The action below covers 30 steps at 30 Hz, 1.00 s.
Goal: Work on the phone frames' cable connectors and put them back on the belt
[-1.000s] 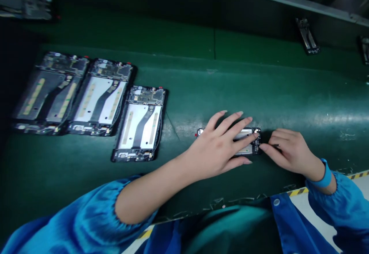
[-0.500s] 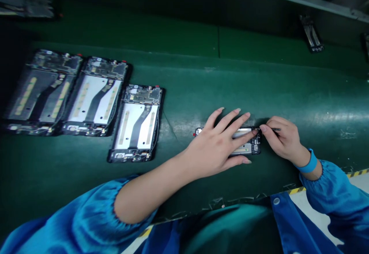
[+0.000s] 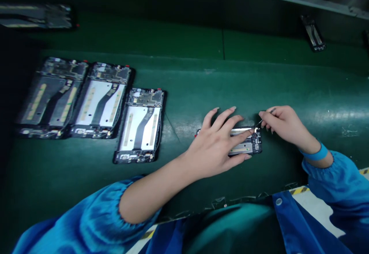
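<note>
Hands (image 3: 215,147) at opened phone (image 3: 245,147), slim tool (image 3: 261,122)

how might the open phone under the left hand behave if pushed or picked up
The open phone looks like a flat slab, so it would probably slide rather than roll. Its exposed circuitry suggests it could be fragile if gripped there.

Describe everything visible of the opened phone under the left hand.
The opened phone lies flat on the green bench, its long sides running left to right. Its frame is black; inside show a silvery, metal-looking surface and, at the end nearer the right hand, a dark section with small components. A red bit shows at the opposite end. The left hand spreads over it, hiding much of it. The right hand's thin tool points toward a far corner; contact is unclear.
</note>
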Motion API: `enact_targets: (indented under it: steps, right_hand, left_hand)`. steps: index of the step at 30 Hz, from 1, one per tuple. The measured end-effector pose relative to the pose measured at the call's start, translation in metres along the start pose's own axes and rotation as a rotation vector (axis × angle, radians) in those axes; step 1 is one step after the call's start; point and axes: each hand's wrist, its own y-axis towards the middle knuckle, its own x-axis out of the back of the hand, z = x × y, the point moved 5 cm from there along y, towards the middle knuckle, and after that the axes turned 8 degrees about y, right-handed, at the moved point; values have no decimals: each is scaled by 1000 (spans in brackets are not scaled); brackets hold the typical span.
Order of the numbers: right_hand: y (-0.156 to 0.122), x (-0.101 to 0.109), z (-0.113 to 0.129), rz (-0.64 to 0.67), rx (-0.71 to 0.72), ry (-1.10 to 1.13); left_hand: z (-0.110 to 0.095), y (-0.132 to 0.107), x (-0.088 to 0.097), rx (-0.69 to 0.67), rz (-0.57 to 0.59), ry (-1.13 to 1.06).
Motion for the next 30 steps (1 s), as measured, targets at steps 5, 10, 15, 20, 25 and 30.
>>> enact_targets:
  steps: [5, 10, 15, 20, 25, 30]
  right_hand:
    - [7, -10, 5, 421, -341, 34]
    - [6, -14, 10, 500, -362, -9]
    - [6, -18, 6, 501, -404, -2]
    - [6, -23, 6, 517, -442, -1]
    - [6, -24, 4, 527, -472, 2]
    - [5, -24, 1, 523, -481, 15]
  left_hand:
    - [-3, 0, 0, -59, -49, 49]
    - [-6, -3, -2, -83, -101, 87]
    - [-10, -2, 0, -71, -93, 74]
    - [25, -1, 23, -1, 27, -44]
    - [83, -5, 37, 157, 253, -295]
    - [87, -5, 30, 154, 255, -427]
